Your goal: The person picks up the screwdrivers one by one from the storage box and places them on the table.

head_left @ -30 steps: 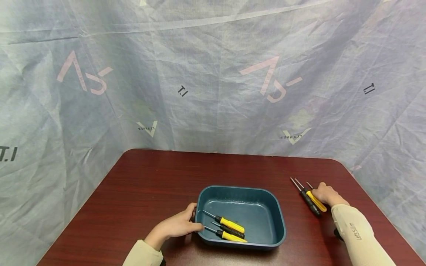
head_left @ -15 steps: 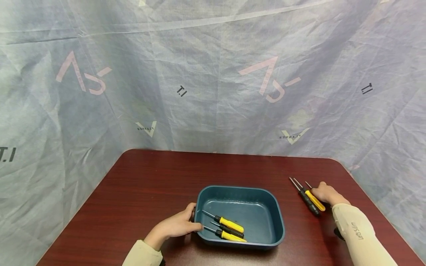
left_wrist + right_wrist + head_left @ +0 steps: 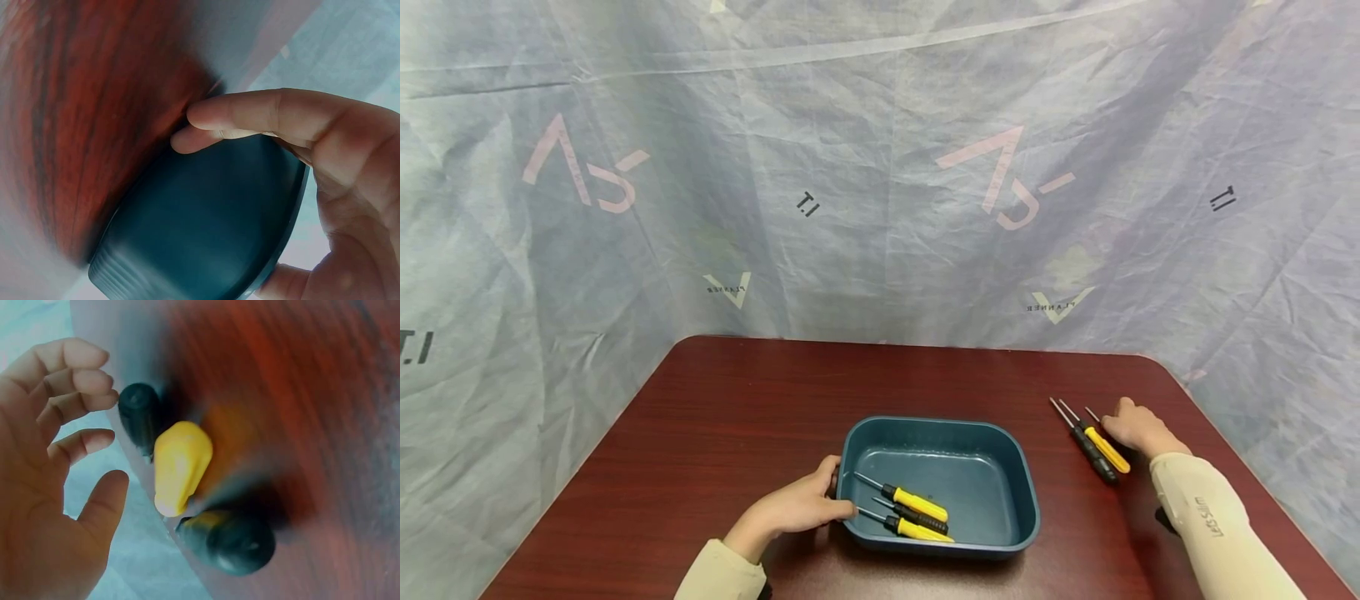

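Note:
My left hand (image 3: 801, 502) grips the left wall of a dark blue plastic bin (image 3: 1030, 492), thumb at the rim. In the left wrist view two fingers lie along the bin's outer wall (image 3: 206, 206). Inside the bin lie two screwdrivers with yellow handles (image 3: 920, 504) and a black-handled one (image 3: 927, 521) between them. At the table's right, my right hand (image 3: 1142, 427) is over a row of screwdrivers, its fingers spread and loosely bent. The row has a black handle (image 3: 240, 544), a yellow handle (image 3: 181, 465) and another black handle (image 3: 139, 412) nearest the fingertips.
The dark red wooden table (image 3: 760, 400) has its right edge just beyond the right hand. A pale printed sheet (image 3: 865, 167) hangs behind and around it.
My right hand has shifted slightly up and to the right relative to the screwdrivers. The left hand keeps its hold on the bin. The head view has shifted a little.

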A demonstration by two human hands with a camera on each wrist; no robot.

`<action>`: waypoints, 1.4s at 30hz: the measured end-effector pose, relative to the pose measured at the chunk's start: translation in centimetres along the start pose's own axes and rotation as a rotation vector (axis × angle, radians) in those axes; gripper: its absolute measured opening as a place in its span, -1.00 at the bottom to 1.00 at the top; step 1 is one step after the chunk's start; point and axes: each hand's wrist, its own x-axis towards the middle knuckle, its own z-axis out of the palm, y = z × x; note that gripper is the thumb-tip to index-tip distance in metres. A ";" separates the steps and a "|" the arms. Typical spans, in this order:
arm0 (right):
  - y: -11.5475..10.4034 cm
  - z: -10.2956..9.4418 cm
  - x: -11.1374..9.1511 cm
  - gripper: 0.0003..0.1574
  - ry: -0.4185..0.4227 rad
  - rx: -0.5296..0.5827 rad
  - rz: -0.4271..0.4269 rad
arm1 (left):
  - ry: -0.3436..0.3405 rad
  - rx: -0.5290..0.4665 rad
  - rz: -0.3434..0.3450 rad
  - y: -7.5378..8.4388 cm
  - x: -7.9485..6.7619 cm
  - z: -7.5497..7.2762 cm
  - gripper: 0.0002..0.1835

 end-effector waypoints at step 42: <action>-10.0 -2.0 -1.7 -0.62 0.195 -0.091 -0.212 | -0.003 0.003 -0.002 -0.4 0.1 0.0 -0.27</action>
